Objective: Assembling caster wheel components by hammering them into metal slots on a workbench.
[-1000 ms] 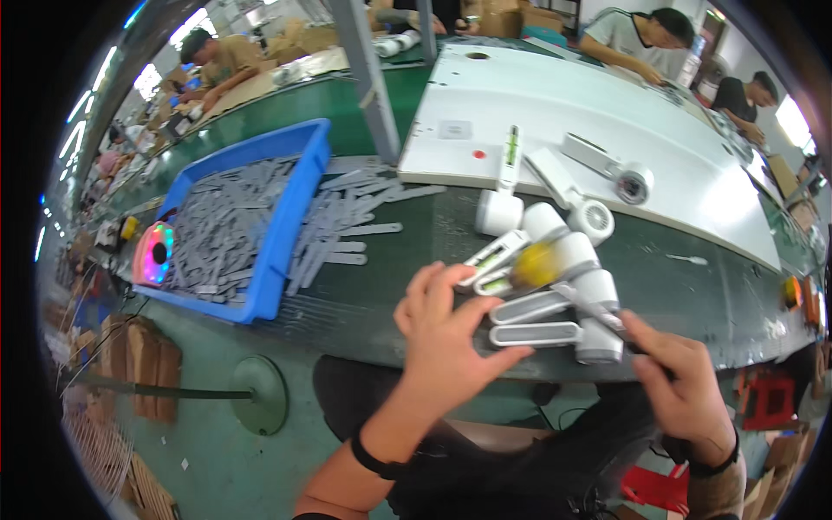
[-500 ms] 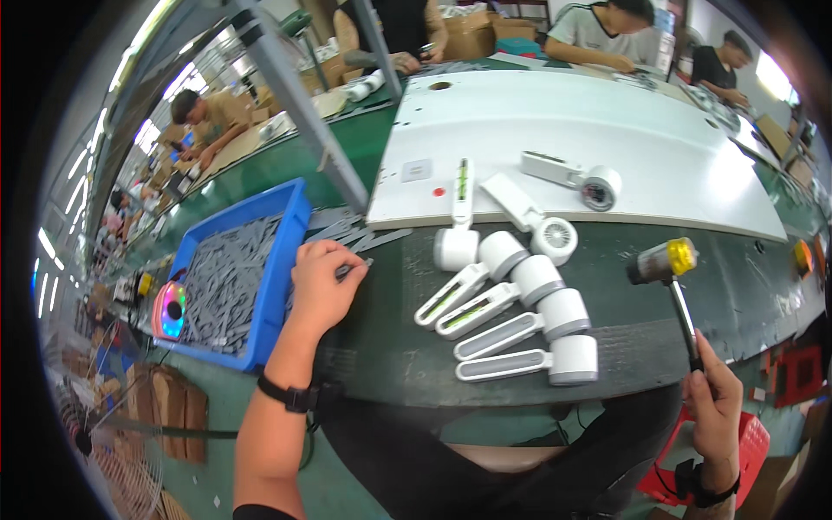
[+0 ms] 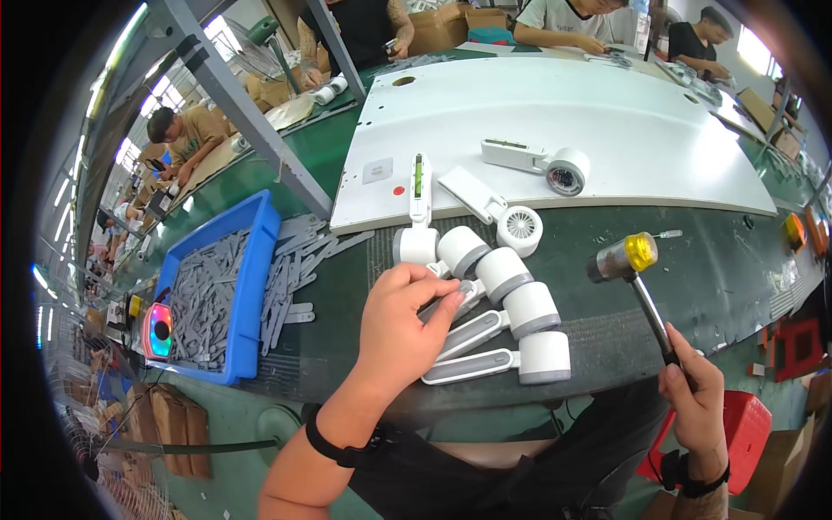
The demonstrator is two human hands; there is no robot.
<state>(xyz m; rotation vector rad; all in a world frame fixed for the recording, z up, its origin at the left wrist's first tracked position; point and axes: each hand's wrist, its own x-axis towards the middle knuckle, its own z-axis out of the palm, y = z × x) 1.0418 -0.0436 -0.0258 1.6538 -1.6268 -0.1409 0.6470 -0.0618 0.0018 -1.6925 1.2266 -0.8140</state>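
Note:
My left hand (image 3: 399,334) is closed in a pinch on a grey plastic strip (image 3: 431,309), over the handles of white handheld fans in front of me. The fingers hide much of the strip and the handles below it. Several fans lie in a slanting row, such as the nearest fan (image 3: 544,358), whose handle bears a grey strip. Farther off, one fan (image 3: 419,191) shows a green inside along its handle. To the right, my right hand (image 3: 696,390) grips a mallet (image 3: 648,312) by its dark grip, its head with one yellow face raised above the table.
A blue bin (image 3: 251,303) of grey strips stands at left, with loose strips (image 3: 290,277) beside it. A white board (image 3: 555,95) covers the far table, carrying more fans (image 3: 568,172). A metal post (image 3: 243,104) rises at left. Co-workers sit beyond; a red stool (image 3: 747,433) is lower right.
My left hand has moved right from the loose strips to the fan handles, carrying a grey strip. My right hand still holds the mallet. The whole view has shifted a little.

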